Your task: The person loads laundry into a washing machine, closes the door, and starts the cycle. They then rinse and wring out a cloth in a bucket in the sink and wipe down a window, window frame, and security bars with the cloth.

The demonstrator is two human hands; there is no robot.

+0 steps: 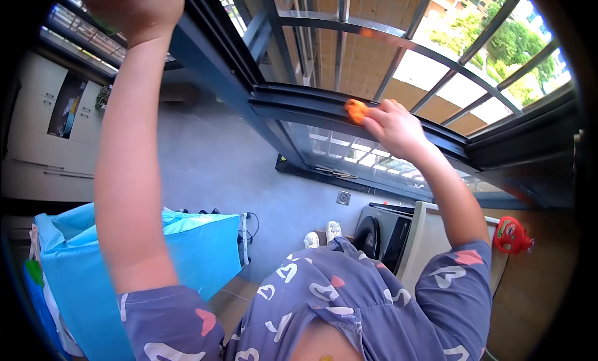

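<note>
An orange cloth [356, 111] is bunched in my right hand [395, 127], whose fingers are closed round it. That hand rests at the dark window rail [299, 94], in front of the metal bars. My left hand [137, 9] is raised at the top left edge of the view, beside the dark upright frame [215, 56]. Its fingers are cut off by the edge, so what it holds or touches is hidden.
A blue fabric hamper [199, 255] stands at the lower left, with white cabinets [47, 137] behind. A front-loading washer [380, 236] and a red bottle [512, 235] are at the lower right. Below is a floor drain [343, 197].
</note>
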